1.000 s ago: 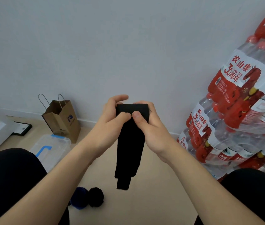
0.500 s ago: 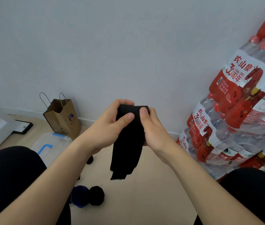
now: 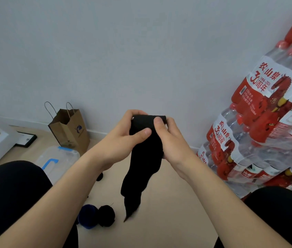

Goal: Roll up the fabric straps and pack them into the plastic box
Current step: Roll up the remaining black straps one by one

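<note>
A black fabric strap [image 3: 141,165] hangs in front of me, its top end wound into a small roll between both hands. My left hand [image 3: 122,140] grips the roll from the left with the thumb pressed on its front. My right hand [image 3: 172,142] pinches it from the right, thumb on top. The loose tail dangles above the floor. A clear plastic box [image 3: 57,160] with blue latches sits on the floor at the left, partly behind my knee. A dark blue rolled strap [image 3: 88,216] and a black one [image 3: 106,214] lie on the floor below.
A brown paper bag [image 3: 70,131] stands against the white wall behind the box. Stacked packs of bottled water [image 3: 259,126] fill the right side. A black frame [image 3: 25,139] lies on the floor at the far left beside a white ledge. My knees flank the view.
Both hands have kept turning the roll at the strap's top. The hanging tail has swung to the left and twisted.
</note>
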Demonstrator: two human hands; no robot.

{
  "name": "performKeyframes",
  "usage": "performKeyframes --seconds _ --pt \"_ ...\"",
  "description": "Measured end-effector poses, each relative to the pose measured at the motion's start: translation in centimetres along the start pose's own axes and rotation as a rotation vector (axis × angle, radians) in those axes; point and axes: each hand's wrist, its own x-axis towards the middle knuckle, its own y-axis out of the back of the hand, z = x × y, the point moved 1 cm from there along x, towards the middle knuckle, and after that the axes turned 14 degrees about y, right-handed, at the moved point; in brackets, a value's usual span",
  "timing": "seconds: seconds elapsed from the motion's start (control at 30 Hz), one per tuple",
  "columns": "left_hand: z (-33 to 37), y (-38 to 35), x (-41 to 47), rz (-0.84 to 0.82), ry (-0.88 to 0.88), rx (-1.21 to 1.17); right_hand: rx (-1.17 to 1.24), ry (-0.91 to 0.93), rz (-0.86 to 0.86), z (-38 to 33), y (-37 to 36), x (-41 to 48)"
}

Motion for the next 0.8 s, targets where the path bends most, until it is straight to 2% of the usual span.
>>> performKeyframes --seconds 0.07,0.13,0.33,0.47,0.57,0.7,0.8 --pt "-0.1 0.0 0.1 -0.034 0.070 -0.107 -0.056 0.047 -0.025 -0.1 0.1 -0.2" --pt "0.0 0.2 0.2 -0.029 0.091 -0.091 -0.090 0.082 -0.050 -0.1 0.1 -0.4" --pt "-0.3 0.2 0.6 0.101 -0.026 -0.073 -0.120 -0.099 -0.018 -0.2 0.8 -0.5" --pt "-1.0 0.1 1.3 0.186 -0.051 -0.080 -0.254 -0.065 -0.084 -0.8 1.6 -0.5" --pt "-1.4 0.8 2.0 0.239 0.023 -0.121 -0.065 -0.010 -0.103 -1.5 1.8 -0.4" --pt "-1.3 0.3 2.2 0.097 0.134 -0.304 0.387 -0.044 -0.158 -1.8 2.9 0.1" --pt "-1.2 0.1 2.2 -0.083 0.095 -0.231 0.310 0.028 -0.213 -1.7 4.2 0.8"
